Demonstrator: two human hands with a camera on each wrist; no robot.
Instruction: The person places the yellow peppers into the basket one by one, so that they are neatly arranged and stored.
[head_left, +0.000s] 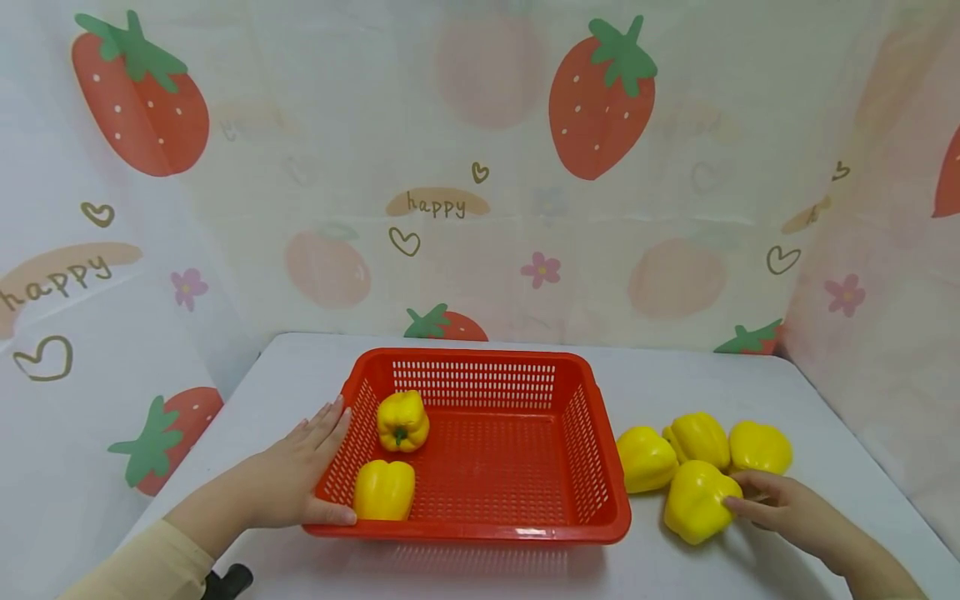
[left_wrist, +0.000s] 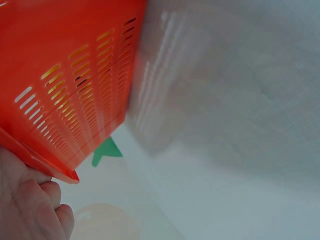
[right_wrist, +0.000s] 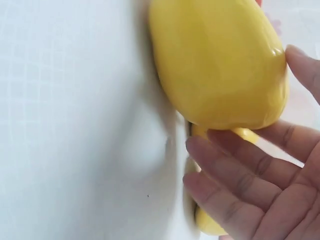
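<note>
A red plastic basket (head_left: 487, 533) with slotted walls stands on the table. My left hand (head_left: 292, 475) rests along its left rim, fingers stretched out and thumb over the front left corner. In the left wrist view, that palm (left_wrist: 25, 200) lies against the rim. Inside the basket, on its left side, are two yellow bell peppers, one (head_left: 402, 421) with its green stem showing and one (head_left: 384, 490) near the front. Right of the basket, my right hand (head_left: 787, 512) touches a yellow bell pepper (head_left: 699, 502) on the table, thumb and fingers spread at its side.
Behind the touched pepper, more yellow bell peppers sit close together: one (head_left: 645, 460) beside the basket, one (head_left: 699, 440) in the middle, one (head_left: 761, 447) farther right. A strawberry-print cloth (head_left: 480, 150) hangs behind the white table (head_left: 300, 575). A black object (head_left: 227, 581) shows by the left sleeve.
</note>
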